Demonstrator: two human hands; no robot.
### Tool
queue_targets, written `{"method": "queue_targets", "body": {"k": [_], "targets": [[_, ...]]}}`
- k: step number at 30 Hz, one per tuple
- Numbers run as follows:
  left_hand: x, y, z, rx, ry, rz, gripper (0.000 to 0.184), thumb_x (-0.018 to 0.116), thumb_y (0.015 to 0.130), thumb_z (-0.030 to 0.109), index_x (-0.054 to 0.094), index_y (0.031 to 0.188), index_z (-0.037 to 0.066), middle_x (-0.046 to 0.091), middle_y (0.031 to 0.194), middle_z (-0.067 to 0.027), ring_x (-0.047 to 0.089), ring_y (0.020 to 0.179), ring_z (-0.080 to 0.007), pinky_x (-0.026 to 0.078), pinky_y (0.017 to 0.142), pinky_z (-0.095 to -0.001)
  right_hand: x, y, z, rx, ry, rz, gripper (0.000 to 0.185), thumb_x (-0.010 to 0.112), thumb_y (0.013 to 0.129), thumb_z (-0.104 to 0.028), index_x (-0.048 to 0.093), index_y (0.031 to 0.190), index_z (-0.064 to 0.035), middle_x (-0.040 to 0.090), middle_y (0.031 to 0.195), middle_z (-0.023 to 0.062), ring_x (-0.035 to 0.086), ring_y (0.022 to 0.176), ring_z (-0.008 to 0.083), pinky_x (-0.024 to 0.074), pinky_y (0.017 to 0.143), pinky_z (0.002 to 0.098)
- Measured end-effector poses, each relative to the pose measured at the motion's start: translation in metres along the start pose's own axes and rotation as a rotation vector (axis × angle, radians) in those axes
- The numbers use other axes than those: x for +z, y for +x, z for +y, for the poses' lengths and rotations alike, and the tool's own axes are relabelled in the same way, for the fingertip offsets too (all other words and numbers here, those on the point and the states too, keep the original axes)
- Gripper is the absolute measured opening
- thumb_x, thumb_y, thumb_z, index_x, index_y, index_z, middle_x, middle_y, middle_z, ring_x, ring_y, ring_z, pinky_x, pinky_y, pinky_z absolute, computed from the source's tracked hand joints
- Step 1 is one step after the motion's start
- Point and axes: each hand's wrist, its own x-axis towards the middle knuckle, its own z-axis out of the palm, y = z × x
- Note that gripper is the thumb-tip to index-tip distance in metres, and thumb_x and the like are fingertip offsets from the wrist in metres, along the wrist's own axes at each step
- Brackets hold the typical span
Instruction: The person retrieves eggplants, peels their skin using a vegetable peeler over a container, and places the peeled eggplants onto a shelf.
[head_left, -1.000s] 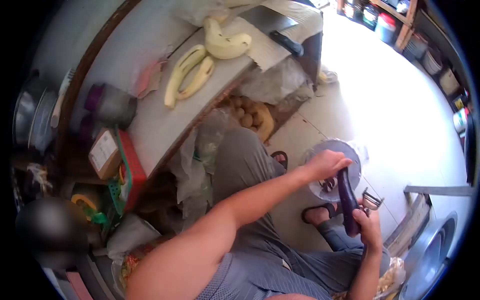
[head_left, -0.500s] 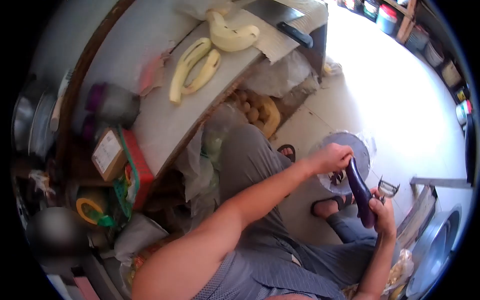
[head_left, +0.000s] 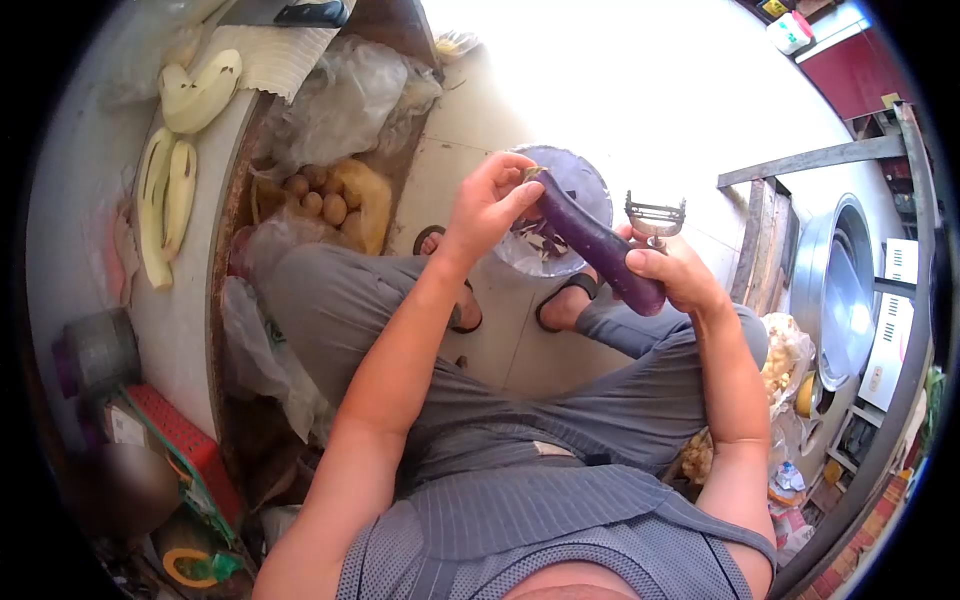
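Observation:
A dark purple eggplant (head_left: 597, 240) slants between my two hands, above a round bin (head_left: 585, 178) with dark peelings in it. My left hand (head_left: 492, 205) pinches its stem end between thumb and fingers. Around the thick lower end, my right hand (head_left: 672, 268) is closed, and the same hand also holds a metal peeler (head_left: 656, 214) whose head points up, off the eggplant's skin. The skin that shows is whole and glossy.
Pale peeled vegetables (head_left: 180, 205) lie on the counter (head_left: 190, 340) at left, near a knife (head_left: 312, 13). Potatoes (head_left: 330, 205) sit on the shelf beneath. At right are a wooden stool (head_left: 765, 245) and a large metal basin (head_left: 840, 290).
The view has swung to the right, so the counter now lies further left. The eggplant and both hands appear closer to the middle, with the eggplant tilted more sideways. Both hands keep their hold.

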Motion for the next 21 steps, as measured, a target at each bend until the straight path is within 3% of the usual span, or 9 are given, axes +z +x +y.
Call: {"method": "queue_targets", "body": {"k": [2, 4, 7, 9, 13, 15, 18, 21], "targets": [[-0.001, -0.001, 0.002, -0.018, 0.002, -0.002, 0.015, 0.062, 0.100, 0.010, 0.061, 0.110, -0.002, 0.068, 0.087, -0.0062, 0.068, 0.074, -0.0118, 0.057, 0.066, -0.0257, -0.003, -0.002, 0.000, 0.007, 0.001, 0.001, 0.061, 0.078, 0.080, -0.048, 0.060, 0.113, 0.0009, 0.070, 0.088, 0.0089, 0.068, 0.073, 0.0144, 0.0539, 0.066, 0.0252], [-0.002, -0.002, 0.001, -0.037, -0.001, -0.004, 0.014, 0.061, 0.101, 0.010, 0.061, 0.109, -0.002, 0.068, 0.084, -0.0056, 0.068, 0.072, -0.0115, 0.057, 0.065, -0.0253, -0.006, -0.004, 0.000, 0.001, -0.033, -0.016, 0.051, 0.077, 0.083, -0.041, 0.062, 0.111, -0.0008, 0.062, 0.097, 0.0038, 0.057, 0.089, 0.0116, 0.0472, 0.079, 0.0269], [-0.002, -0.004, 0.002, 0.051, 0.249, 0.008, 0.011, 0.057, 0.103, 0.011, 0.061, 0.104, 0.000, 0.067, 0.079, -0.0047, 0.065, 0.064, -0.0097, 0.053, 0.058, -0.0257, -0.005, -0.007, -0.005, -0.007, -0.061, -0.016, 0.050, 0.078, 0.083, -0.040, 0.062, 0.110, -0.0009, 0.061, 0.098, 0.0041, 0.056, 0.091, 0.0120, 0.0470, 0.080, 0.0274], [0.000, -0.006, 0.004, 0.188, 0.583, 0.017, 0.016, 0.056, 0.105, 0.016, 0.061, 0.102, 0.001, 0.061, 0.071, -0.0014, 0.060, 0.057, -0.0084, 0.048, 0.053, -0.0245, -0.003, -0.009, -0.004, -0.003, -0.048, -0.020, 0.051, 0.078, 0.083, -0.041, 0.062, 0.111, -0.0007, 0.061, 0.098, 0.0041, 0.056, 0.091, 0.0123, 0.0471, 0.080, 0.0277], [0.001, -0.004, -0.001, 0.348, 0.658, 0.087, 0.018, 0.054, 0.105, 0.018, 0.061, 0.098, 0.002, 0.059, 0.068, -0.0002, 0.057, 0.055, -0.0071, 0.045, 0.050, -0.0246, -0.003, -0.011, -0.010, -0.003, -0.102, -0.064, 0.054, 0.078, 0.082, -0.041, 0.062, 0.114, -0.0004, 0.062, 0.098, 0.0043, 0.056, 0.091, 0.0126, 0.0474, 0.081, 0.0283], [0.001, -0.003, 0.002, -0.030, 0.284, 0.165, 0.019, 0.054, 0.105, 0.016, 0.063, 0.096, 0.002, 0.059, 0.068, -0.0005, 0.057, 0.054, -0.0069, 0.046, 0.050, -0.0238, -0.002, -0.010, -0.010, -0.025, -0.104, -0.068, 0.054, 0.078, 0.082, -0.041, 0.062, 0.115, -0.0005, 0.062, 0.098, 0.0045, 0.056, 0.092, 0.0124, 0.0475, 0.082, 0.0284], [0.003, 0.001, 0.005, -0.156, 0.150, 0.210, 0.018, 0.054, 0.104, 0.013, 0.067, 0.101, 0.001, 0.060, 0.069, -0.0012, 0.055, 0.054, -0.0066, 0.046, 0.050, -0.0231, -0.004, -0.010, -0.001, -0.052, -0.061, -0.061, 0.054, 0.078, 0.083, -0.040, 0.062, 0.115, 0.0000, 0.064, 0.098, 0.0052, 0.058, 0.093, 0.0118, 0.0481, 0.082, 0.0278], [0.002, 0.004, -0.013, -0.102, 0.132, 0.163, 0.020, 0.054, 0.102, 0.012, 0.069, 0.108, -0.001, 0.064, 0.078, -0.0035, 0.059, 0.061, -0.0074, 0.049, 0.055, -0.0234, -0.004, -0.011, -0.001, -0.023, 0.054, -0.052, 0.053, 0.077, 0.083, -0.039, 0.062, 0.115, 0.0016, 0.066, 0.097, 0.0063, 0.062, 0.090, 0.0116, 0.0499, 0.081, 0.0260]]}}
